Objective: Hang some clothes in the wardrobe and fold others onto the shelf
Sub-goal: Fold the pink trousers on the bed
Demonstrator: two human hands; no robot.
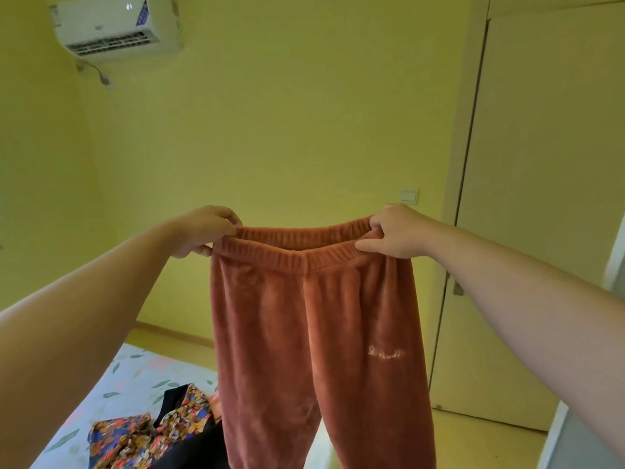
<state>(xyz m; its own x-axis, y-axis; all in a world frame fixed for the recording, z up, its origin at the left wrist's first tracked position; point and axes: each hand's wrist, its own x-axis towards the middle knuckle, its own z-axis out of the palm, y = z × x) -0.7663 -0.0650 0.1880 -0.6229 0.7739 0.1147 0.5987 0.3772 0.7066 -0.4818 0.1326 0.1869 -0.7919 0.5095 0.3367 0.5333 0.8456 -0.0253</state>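
Hands (pixel 203 231) (pixel 395 231) hold rust trousers (pixel 314 333) — script (pixel 386 353) apparently illegible.

A: What occupies the centre?

B: Rust-coloured fleece trousers (pixel 314 333), held up by the waistband (pixel 297 257), with the legs hanging past the lower edge. Pale lettering marks one leg.

A: How are they held?

B: The left hand (pixel 203 231) pinches one end of the waistband and the right hand (pixel 395 230) the other, with both arms extended.

A: And the surroundings?

B: Lower left, a bed (pixel 135 374) with a leaf-print sheet bears a floral garment (pixel 135 438) and, touching it, a dark garment (pixel 199 448). Upper left, an air conditioner (pixel 115 25) is on the yellow wall. On the right, a wall switch (pixel 409 195) is beside a door (pixel 527 198).
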